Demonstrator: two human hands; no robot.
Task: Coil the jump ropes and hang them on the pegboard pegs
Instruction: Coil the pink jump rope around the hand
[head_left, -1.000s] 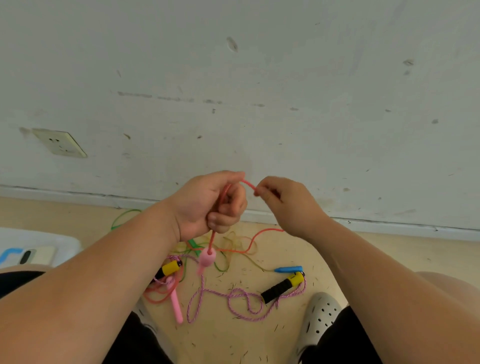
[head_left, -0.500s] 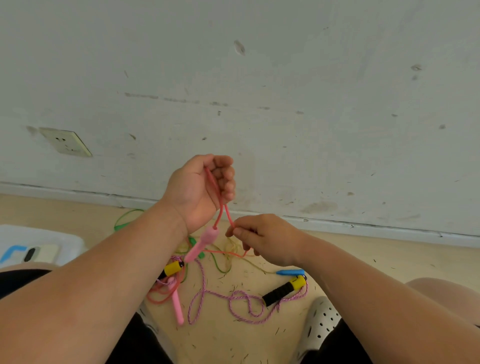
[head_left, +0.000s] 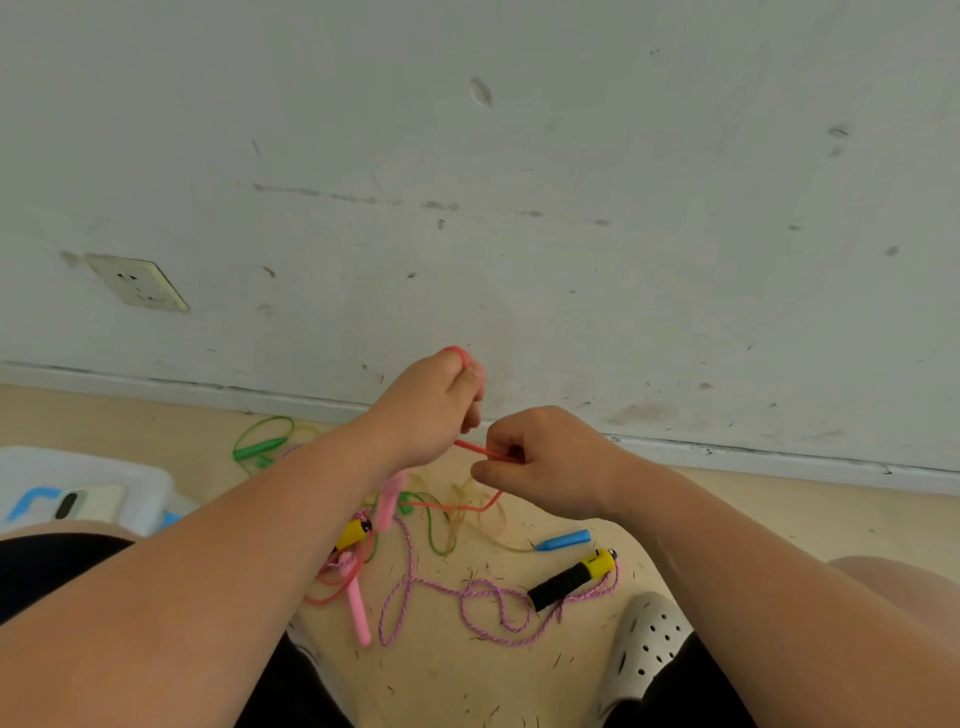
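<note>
My left hand (head_left: 431, 410) is raised in front of the wall and grips loops of a red jump rope (head_left: 483, 451); a loop shows above its knuckles and a pink handle (head_left: 389, 501) hangs below it. Just to the right and lower, my right hand (head_left: 545, 462) pinches the same red cord, which runs down from it to the floor. On the floor lie a purple braided rope (head_left: 467, 597) with black-and-yellow handles (head_left: 569, 577), a second pink handle (head_left: 358, 605), a blue handle (head_left: 563, 540) and a green rope (head_left: 260, 441). No pegboard is in view.
A scuffed white wall with a socket (head_left: 137, 283) stands close ahead. At the left is a white plastic bin (head_left: 130, 473) holding a phone. My white perforated shoe (head_left: 644, 644) is at the lower right, and my knees frame the floor.
My left hand moved right and turned over with the red loops. My right hand rose again toward it, drawing the red cord up from the floor.
</note>
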